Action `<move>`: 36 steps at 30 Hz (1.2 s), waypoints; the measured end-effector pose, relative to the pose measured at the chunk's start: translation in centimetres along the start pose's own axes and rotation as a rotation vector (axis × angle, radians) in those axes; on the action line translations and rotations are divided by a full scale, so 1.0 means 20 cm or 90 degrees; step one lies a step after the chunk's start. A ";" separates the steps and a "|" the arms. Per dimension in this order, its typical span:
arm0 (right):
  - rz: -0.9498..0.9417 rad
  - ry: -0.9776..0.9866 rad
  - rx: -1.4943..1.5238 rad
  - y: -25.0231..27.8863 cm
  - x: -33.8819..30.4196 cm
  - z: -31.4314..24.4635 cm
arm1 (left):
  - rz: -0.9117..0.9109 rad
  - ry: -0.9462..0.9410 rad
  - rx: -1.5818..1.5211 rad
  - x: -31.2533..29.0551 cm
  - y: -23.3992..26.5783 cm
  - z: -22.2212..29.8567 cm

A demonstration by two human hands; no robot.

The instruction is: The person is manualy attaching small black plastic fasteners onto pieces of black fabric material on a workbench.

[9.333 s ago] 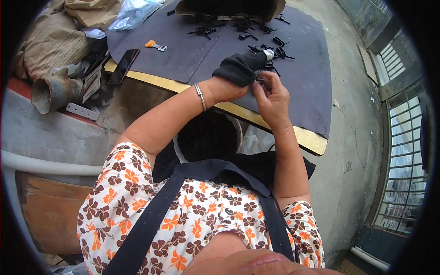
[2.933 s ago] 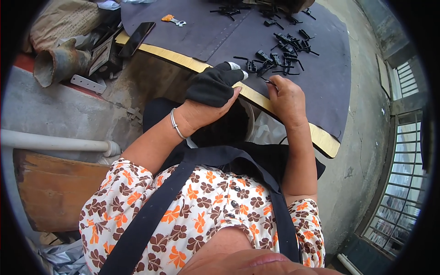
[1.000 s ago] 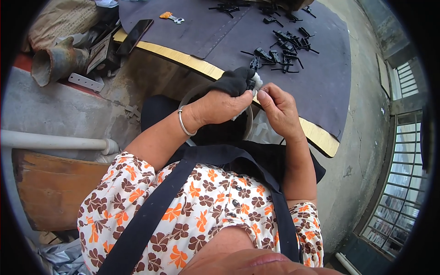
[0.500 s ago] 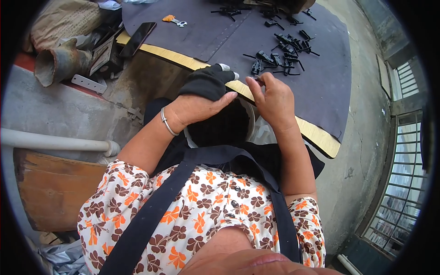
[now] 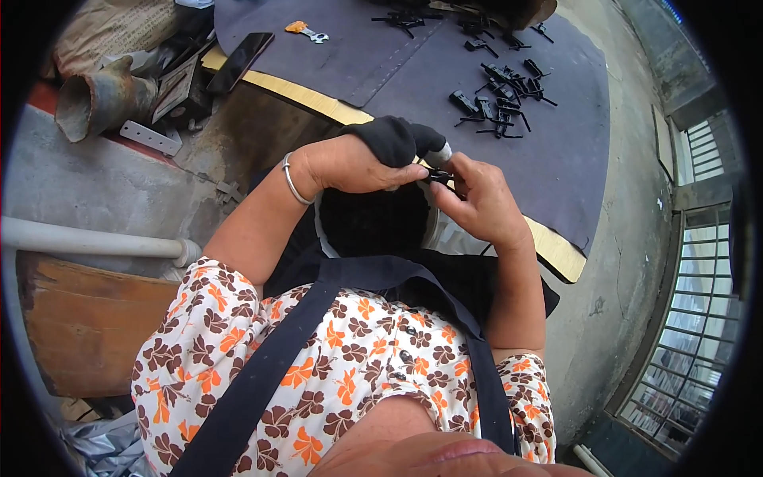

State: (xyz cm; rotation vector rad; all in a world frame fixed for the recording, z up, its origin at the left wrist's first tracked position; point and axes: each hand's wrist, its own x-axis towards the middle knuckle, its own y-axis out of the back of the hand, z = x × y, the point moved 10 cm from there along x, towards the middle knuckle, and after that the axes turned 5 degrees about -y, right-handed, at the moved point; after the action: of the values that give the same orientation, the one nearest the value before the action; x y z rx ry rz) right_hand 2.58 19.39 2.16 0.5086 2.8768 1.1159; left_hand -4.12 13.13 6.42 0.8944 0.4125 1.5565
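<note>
Between my two hands is a small black plastic part (image 5: 439, 175), held over the table's near edge. My left hand (image 5: 381, 157), in a black fingerless glove with a pale wrap on a fingertip, pinches its left end between thumb and fingers. The bare fingers of my right hand (image 5: 481, 195) close on its other end, hiding much of it. Below my hands stands a pale-rimmed bucket (image 5: 431, 226) with a dark inside. Several like black parts with thin rods (image 5: 502, 99) lie in a loose pile on the table just beyond my right hand.
The dark-covered table (image 5: 318, 67) has a bare yellow edge. On it lie an orange-wrapped wrench (image 5: 308, 32), a phone (image 5: 241, 61) at the left edge and more black parts (image 5: 405, 21) farther back. A rusty pipe piece (image 5: 99, 99) and a perforated white bracket (image 5: 151, 137) sit left.
A black part from the near side of the pile is now between my hands. My hands have come together, the left moving right and the right drawing back from the pile.
</note>
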 end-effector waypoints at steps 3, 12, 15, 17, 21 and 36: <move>-0.003 -0.042 0.171 0.01 -0.03 0.07 | -0.108 0.120 -0.291 -0.02 -0.15 -0.05; 0.286 0.238 0.092 0.12 -0.15 -0.20 | 0.271 0.021 -0.196 0.00 -0.09 -0.07; 0.323 0.053 0.241 0.15 -0.13 0.02 | 0.249 0.079 -0.340 -0.01 -0.13 -0.08; 0.269 -0.011 0.428 0.10 -0.08 0.12 | 0.186 0.039 -0.303 -0.01 -0.14 -0.03; 0.192 -0.046 0.423 0.08 -0.06 0.15 | 0.184 0.132 -0.244 -0.02 -0.13 -0.03; 0.161 -0.053 0.338 -0.03 -0.06 0.19 | 0.244 -0.119 0.242 -0.03 -0.10 0.19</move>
State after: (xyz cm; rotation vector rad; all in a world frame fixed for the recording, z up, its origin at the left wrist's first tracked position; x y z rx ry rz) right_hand 3.98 21.10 -1.21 0.9256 3.0764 0.3052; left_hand 0.10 12.11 7.22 1.4695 0.4268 1.7501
